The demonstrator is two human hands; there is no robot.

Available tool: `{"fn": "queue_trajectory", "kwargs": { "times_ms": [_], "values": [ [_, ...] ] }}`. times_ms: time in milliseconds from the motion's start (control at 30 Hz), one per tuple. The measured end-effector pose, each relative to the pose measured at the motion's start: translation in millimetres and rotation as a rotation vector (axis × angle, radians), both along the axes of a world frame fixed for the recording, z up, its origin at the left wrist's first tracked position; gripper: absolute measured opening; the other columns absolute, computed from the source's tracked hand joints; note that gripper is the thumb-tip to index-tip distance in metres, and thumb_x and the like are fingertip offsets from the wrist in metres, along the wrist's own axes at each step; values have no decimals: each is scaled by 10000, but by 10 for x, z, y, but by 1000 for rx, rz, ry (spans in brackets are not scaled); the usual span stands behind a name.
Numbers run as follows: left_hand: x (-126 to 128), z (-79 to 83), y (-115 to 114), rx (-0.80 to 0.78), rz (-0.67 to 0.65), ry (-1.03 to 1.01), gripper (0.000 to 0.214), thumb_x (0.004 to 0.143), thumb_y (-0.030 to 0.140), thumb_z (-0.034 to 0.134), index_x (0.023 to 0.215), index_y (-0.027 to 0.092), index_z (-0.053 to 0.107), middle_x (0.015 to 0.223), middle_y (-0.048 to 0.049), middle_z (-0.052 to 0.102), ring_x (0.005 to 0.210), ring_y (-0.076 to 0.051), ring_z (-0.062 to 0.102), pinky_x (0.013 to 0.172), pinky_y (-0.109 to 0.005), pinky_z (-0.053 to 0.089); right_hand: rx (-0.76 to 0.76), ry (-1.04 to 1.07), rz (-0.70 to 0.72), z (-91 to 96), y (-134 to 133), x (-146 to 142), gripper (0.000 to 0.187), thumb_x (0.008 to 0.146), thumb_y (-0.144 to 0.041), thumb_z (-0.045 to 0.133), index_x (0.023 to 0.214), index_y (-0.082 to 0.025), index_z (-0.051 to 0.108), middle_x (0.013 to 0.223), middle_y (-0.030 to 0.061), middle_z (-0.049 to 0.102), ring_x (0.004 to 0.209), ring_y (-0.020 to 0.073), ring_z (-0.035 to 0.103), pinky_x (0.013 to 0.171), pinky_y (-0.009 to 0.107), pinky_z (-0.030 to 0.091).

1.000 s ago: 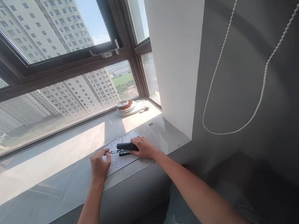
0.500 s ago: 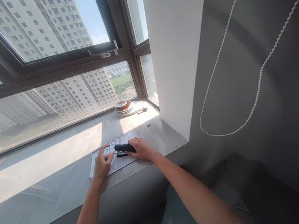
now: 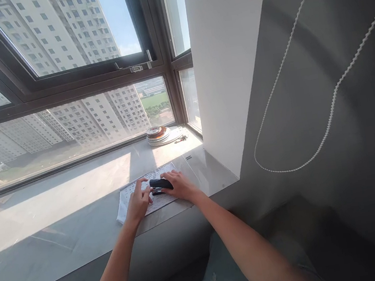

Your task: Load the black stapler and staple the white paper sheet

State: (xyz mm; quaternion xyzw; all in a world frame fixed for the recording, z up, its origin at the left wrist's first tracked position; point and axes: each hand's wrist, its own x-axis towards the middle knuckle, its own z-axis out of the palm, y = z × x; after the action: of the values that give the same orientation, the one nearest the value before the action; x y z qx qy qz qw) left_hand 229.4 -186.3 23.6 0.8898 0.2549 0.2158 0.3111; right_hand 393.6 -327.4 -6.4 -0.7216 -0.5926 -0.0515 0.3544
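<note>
1. Here's the stapler (image 3: 160, 184), black, sitting on the printed paper (image 3: 125, 202) near the sill's front edge; I can see its upper arm standing apart from its base at the front end.
2. On my right side, the right hand (image 3: 178, 186) is clamped around the stapler's rear, fingers over the top.
3. Over to the left hand (image 3: 140, 200): fingers spread apart, tips right at the stapler's front end; whether they actually touch it, I can't tell from here.
4. Under it all, the sill (image 3: 79, 211), pale and smooth, bright sunlight across its window side, shade along the front where the paper lies.
5. Just past the paper, towards the corner, I've got small metallic strips (image 3: 189, 157) lying flat.
6. Farther back, a stack of plates (image 3: 158, 137) sits in the sunny corner, a small dark item (image 3: 182, 138) beside it, too tiny to make out.
7. Behind that, the dark window frame (image 3: 173, 96), and high-rise buildings (image 3: 88, 26) beyond the glass.
8. Off right, a white wall section (image 3: 225, 60) meets a shadowed grey wall (image 3: 310, 118), a beaded cord (image 3: 284, 171) looping down in front of it.
</note>
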Motion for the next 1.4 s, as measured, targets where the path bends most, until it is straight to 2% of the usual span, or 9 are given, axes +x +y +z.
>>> {"fn": "queue_trajectory", "kwargs": {
  "times_ms": [100, 200, 300, 467, 900, 1000, 1100, 1233, 1400],
  "values": [
    [5, -95, 94, 260, 66, 59, 473, 1054, 482, 300, 1380, 231, 532, 1167, -124, 769, 1169, -311, 681, 999, -475, 497, 56, -54, -31, 7, -37, -10, 335, 948, -274, 722, 1261, -257, 605, 1092, 54, 722, 1037, 251, 616, 915, 373, 399],
    [-51, -238, 224, 429, 88, 266, 567, 1043, 530, 319, 1506, 257, 500, 1597, -131, 481, 1490, -386, 395, 1178, -655, 299, 179, 16, -221, 5, -80, 14, 328, 949, -204, 689, 1267, -252, 625, 1113, 62, 728, 1073, 264, 614, 953, 400, 387],
    [-192, -350, 408, 387, 178, 502, 627, 1037, 575, 279, 1588, 310, 417, 1708, -81, 282, 1564, -426, 224, 1156, -796, 184, 250, 121, -487, -3, -113, 57, 333, 923, -118, 648, 1233, -240, 665, 1128, 85, 731, 1120, 296, 598, 963, 439, 379],
    [-503, -370, 614, 386, 159, 553, 646, 1042, 582, 201, 1631, 345, 325, 1736, -16, 185, 1600, -363, 138, 1195, -766, 153, 216, 236, -646, -26, -125, 104, 353, 867, -84, 649, 1178, -233, 724, 1146, 97, 746, 1136, 323, 598, 940, 458, 379],
    [-555, -382, 703, 359, 30, 511, 616, 1046, 568, 253, 1612, 352, 365, 1728, -28, 217, 1601, -355, 141, 1203, -761, 125, 132, 190, -398, -18, -110, 62, 364, 809, -162, 634, 1138, -269, 750, 1039, 40, 768, 994, 255, 662, 985, 437, 328],
    [-542, -343, 683, 356, 64, 468, 603, 1048, 527, 287, 1592, 299, 414, 1719, -74, 249, 1591, -379, 166, 1192, -775, 129, 128, 172, -309, 6, -113, 38, 361, 782, -158, 652, 1115, -260, 745, 1053, 33, 774, 1002, 248, 667, 1008, 441, 315],
    [-447, -276, 532, 375, 43, 407, 573, 1051, 485, 313, 1552, 261, 475, 1704, -109, 287, 1578, -382, 211, 1188, -768, 164, 120, 137, -215, 25, -112, 16, 376, 770, -144, 652, 1121, -254, 731, 1061, 27, 772, 1003, 240, 669, 1012, 440, 311],
    [-241, -271, 209, 382, -129, 365, 595, 1061, 557, 298, 1565, 286, 461, 1697, -103, 309, 1579, -357, 220, 1207, -736, 160, 93, 82, -179, 66, -129, -28, 429, 779, -122, 636, 1179, -258, 711, 1134, 40, 758, 1052, 249, 650, 1019, 441, 324],
    [-136, -389, 12, 405, -174, 331, 663, 1032, 652, 330, 1620, 346, 357, 1704, -86, 295, 1589, -371, 181, 1216, -728, 135, 94, -118, -167, 131, -150, -125, 564, 933, -227, 589, 1488, -292, 517, 1372, 78, 664, 1250, 290, 553, 1137, 512, 239]
  ]
}}
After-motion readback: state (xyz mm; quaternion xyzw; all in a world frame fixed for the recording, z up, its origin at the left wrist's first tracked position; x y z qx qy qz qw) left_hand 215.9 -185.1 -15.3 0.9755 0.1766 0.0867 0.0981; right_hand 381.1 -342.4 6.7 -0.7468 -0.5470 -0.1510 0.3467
